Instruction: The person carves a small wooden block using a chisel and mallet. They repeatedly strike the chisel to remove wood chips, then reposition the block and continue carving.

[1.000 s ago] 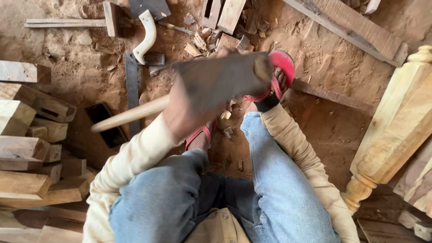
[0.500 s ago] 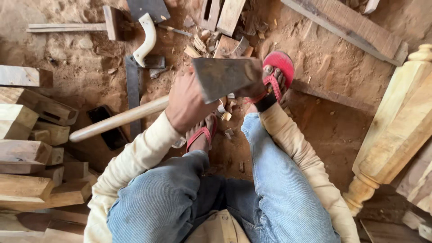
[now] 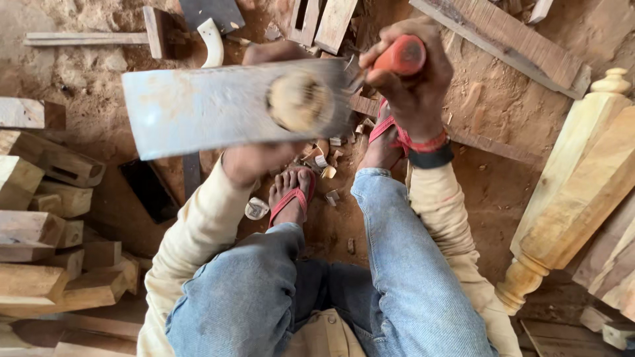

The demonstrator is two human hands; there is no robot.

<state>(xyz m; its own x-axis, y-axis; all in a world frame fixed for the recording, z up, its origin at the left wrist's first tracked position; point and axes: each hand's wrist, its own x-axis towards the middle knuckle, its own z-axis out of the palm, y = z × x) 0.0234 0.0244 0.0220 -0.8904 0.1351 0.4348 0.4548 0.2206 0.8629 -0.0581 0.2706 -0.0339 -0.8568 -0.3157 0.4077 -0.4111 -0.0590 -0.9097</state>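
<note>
My left hand [image 3: 254, 162] grips the wooden handle of a heavy mallet [image 3: 218, 106]. Its grey rectangular head is raised close to the camera, and the round handle end shows through it. My right hand [image 3: 413, 82] is closed around a red-handled chisel [image 3: 399, 56], held upright above my feet. The chisel's blade and whatever it bears on are hidden behind the mallet head and my hand. Pale wood chips [image 3: 324, 162] lie between my feet, which wear red sandals [image 3: 294, 198].
Cut wooden blocks [image 3: 40, 231] are stacked on the left. A large turned wooden post [image 3: 575, 192] lies on the right. Planks [image 3: 509, 43], a second mallet [image 3: 99, 36] and a white curved piece [image 3: 213, 39] rest on the sandy floor ahead.
The mallet has swung up from near the chisel toward the camera, and its head now fills the upper middle. My right hand with the chisel has come into plain view.
</note>
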